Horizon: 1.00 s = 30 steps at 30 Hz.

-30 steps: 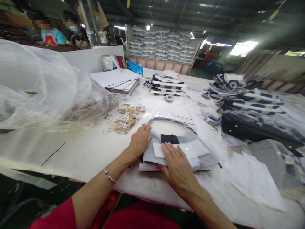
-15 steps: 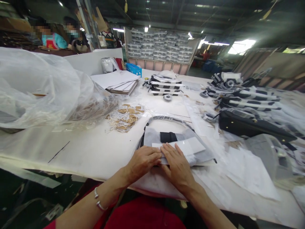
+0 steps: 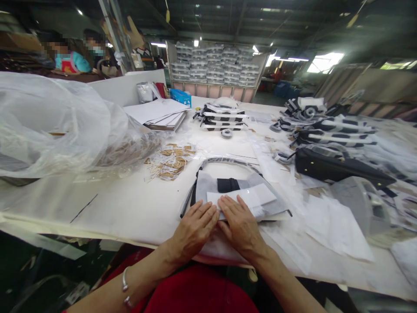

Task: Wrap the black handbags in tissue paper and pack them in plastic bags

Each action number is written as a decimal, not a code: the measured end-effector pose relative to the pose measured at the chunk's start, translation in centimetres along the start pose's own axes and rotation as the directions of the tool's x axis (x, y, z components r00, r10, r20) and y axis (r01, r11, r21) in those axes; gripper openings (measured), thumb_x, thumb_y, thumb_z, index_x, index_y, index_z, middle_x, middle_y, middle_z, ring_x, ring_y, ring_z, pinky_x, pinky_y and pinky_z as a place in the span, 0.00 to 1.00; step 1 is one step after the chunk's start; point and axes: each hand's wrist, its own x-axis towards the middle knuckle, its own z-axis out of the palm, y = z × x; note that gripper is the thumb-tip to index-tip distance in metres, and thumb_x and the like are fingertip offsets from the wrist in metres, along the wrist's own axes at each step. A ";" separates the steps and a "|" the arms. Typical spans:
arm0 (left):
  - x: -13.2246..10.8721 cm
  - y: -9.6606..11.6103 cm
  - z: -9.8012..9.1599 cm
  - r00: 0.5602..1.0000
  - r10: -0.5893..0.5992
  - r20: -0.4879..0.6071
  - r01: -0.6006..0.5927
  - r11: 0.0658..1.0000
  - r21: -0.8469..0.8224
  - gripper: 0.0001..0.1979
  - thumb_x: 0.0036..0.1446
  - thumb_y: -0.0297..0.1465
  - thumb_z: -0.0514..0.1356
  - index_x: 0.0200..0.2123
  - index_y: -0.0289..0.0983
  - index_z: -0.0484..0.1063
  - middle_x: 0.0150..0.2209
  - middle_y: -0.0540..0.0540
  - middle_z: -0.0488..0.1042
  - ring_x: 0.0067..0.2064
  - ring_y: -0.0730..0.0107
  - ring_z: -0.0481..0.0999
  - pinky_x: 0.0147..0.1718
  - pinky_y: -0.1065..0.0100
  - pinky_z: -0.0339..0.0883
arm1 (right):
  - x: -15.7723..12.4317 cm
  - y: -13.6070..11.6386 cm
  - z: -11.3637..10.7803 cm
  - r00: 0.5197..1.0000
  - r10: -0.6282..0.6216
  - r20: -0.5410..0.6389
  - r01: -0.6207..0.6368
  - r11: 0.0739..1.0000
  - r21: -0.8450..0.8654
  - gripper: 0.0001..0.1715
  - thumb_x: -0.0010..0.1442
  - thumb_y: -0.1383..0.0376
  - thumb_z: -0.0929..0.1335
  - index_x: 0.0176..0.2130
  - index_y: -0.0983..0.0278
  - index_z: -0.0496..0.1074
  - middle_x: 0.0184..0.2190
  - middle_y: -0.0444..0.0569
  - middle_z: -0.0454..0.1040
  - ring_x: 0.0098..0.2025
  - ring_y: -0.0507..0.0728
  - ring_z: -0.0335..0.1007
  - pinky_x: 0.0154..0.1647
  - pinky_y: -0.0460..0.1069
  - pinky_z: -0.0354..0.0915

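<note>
A black handbag wrapped in grey-white tissue [image 3: 208, 184] lies flat on the white table [image 3: 130, 204] in front of me, its curved handle [image 3: 228, 161] arching away. A folded white sheet [image 3: 250, 195] rests on top of it. My left hand [image 3: 194, 229] lies flat with fingers stretched on the near left edge of the wrapped bag. My right hand [image 3: 239, 224] presses flat beside it on the white sheet's near edge. The two hands touch at the fingers.
A heap of clear plastic bags [image 3: 58, 126] fills the left. Brown paper tags [image 3: 171, 158] lie beyond the bag. Stacks of white sheets [image 3: 159, 113], striped bags [image 3: 223, 118] and a black bag [image 3: 335, 167] lie farther off and right. Loose tissue [image 3: 332, 226] lies right. Other people sit far left.
My left hand came from the bag's far left corner down to its near edge, beside my right hand. Both hands slid slightly toward me.
</note>
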 end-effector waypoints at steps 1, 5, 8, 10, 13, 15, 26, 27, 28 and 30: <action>-0.3 0.2 0.3 1.000 0.004 0.015 -0.004 0.999 0.040 0.17 0.65 0.27 0.53 0.56 0.31 0.66 0.55 0.40 0.72 0.59 0.59 0.68 0.60 0.53 0.60 | 0.0 0.0 0.0 1.000 -0.004 0.012 0.004 1.000 -0.012 0.26 0.61 0.65 0.66 0.57 0.69 0.67 0.58 0.58 0.70 0.61 0.63 0.63 0.66 0.63 0.51; -0.6 0.2 0.7 0.999 0.039 0.020 -0.042 0.990 0.134 0.16 0.65 0.24 0.50 0.55 0.31 0.66 0.54 0.40 0.72 0.57 0.60 0.70 0.59 0.54 0.60 | -0.1 0.0 0.2 1.000 -0.018 0.016 0.019 0.998 -0.053 0.30 0.60 0.60 0.69 0.59 0.69 0.65 0.59 0.59 0.68 0.62 0.63 0.61 0.67 0.62 0.49; -0.2 -0.3 0.6 0.997 0.076 0.026 -0.079 0.987 0.142 0.16 0.65 0.23 0.50 0.54 0.31 0.67 0.52 0.39 0.73 0.55 0.60 0.71 0.57 0.55 0.62 | -0.2 0.0 0.4 1.000 -0.021 -0.010 0.020 0.999 -0.050 0.32 0.60 0.57 0.69 0.59 0.69 0.65 0.58 0.59 0.69 0.62 0.62 0.61 0.67 0.61 0.47; 0.1 -0.7 0.4 0.994 0.100 0.050 -0.106 0.985 0.135 0.15 0.64 0.23 0.51 0.54 0.30 0.66 0.51 0.38 0.73 0.54 0.59 0.71 0.55 0.55 0.63 | -0.2 0.1 0.6 0.999 -0.029 -0.029 0.027 0.998 -0.050 0.31 0.60 0.58 0.69 0.59 0.69 0.65 0.58 0.58 0.69 0.62 0.62 0.61 0.67 0.61 0.47; 0.4 -1.4 0.2 0.990 0.114 0.088 -0.120 0.990 0.069 0.15 0.64 0.24 0.53 0.54 0.32 0.65 0.50 0.38 0.73 0.53 0.61 0.72 0.52 0.58 0.66 | -0.2 0.2 0.8 0.998 -0.034 -0.053 0.030 0.997 -0.071 0.25 0.62 0.66 0.67 0.58 0.68 0.66 0.57 0.57 0.70 0.61 0.61 0.62 0.67 0.61 0.47; 0.7 -1.7 -0.1 0.990 0.104 0.100 -0.103 0.995 -0.010 0.15 0.64 0.25 0.54 0.54 0.33 0.65 0.49 0.40 0.73 0.51 0.62 0.72 0.50 0.60 0.67 | -0.2 0.1 1.0 0.997 -0.027 -0.068 0.021 0.996 -0.088 0.23 0.63 0.69 0.65 0.57 0.68 0.66 0.57 0.57 0.71 0.61 0.60 0.62 0.66 0.61 0.48; -0.2 -2.1 3.6 0.985 -0.147 -0.088 0.136 0.984 -0.116 0.20 0.61 0.23 0.50 0.53 0.42 0.68 0.42 0.47 0.77 0.41 0.65 0.76 0.43 0.66 0.68 | -0.1 0.7 3.8 0.982 -0.001 -0.189 -0.010 0.998 -0.057 0.23 0.66 0.65 0.61 0.59 0.67 0.63 0.55 0.54 0.72 0.60 0.60 0.63 0.67 0.63 0.47; -0.4 -2.2 3.9 0.984 -0.151 -0.091 0.138 0.982 -0.131 0.20 0.61 0.24 0.50 0.53 0.44 0.69 0.43 0.47 0.77 0.42 0.65 0.76 0.44 0.66 0.68 | -0.1 0.6 3.8 0.983 0.002 -0.183 -0.012 0.998 -0.055 0.24 0.65 0.65 0.61 0.59 0.67 0.63 0.56 0.54 0.72 0.60 0.60 0.63 0.67 0.63 0.48; -0.7 -2.2 4.2 0.984 -0.153 -0.094 0.139 0.980 -0.141 0.20 0.61 0.24 0.50 0.53 0.45 0.69 0.44 0.48 0.77 0.43 0.64 0.76 0.45 0.66 0.68 | -0.1 0.6 3.7 0.984 0.003 -0.177 -0.013 0.998 -0.054 0.24 0.65 0.64 0.61 0.59 0.67 0.62 0.56 0.54 0.72 0.60 0.60 0.63 0.67 0.63 0.48; -1.3 -2.4 4.4 0.984 -0.140 -0.113 0.124 0.983 -0.133 0.21 0.61 0.25 0.49 0.54 0.47 0.69 0.46 0.47 0.77 0.46 0.62 0.76 0.50 0.64 0.67 | -0.1 0.4 3.4 0.986 0.007 -0.167 -0.015 0.999 -0.048 0.24 0.65 0.63 0.61 0.59 0.66 0.62 0.56 0.54 0.72 0.60 0.60 0.63 0.66 0.64 0.49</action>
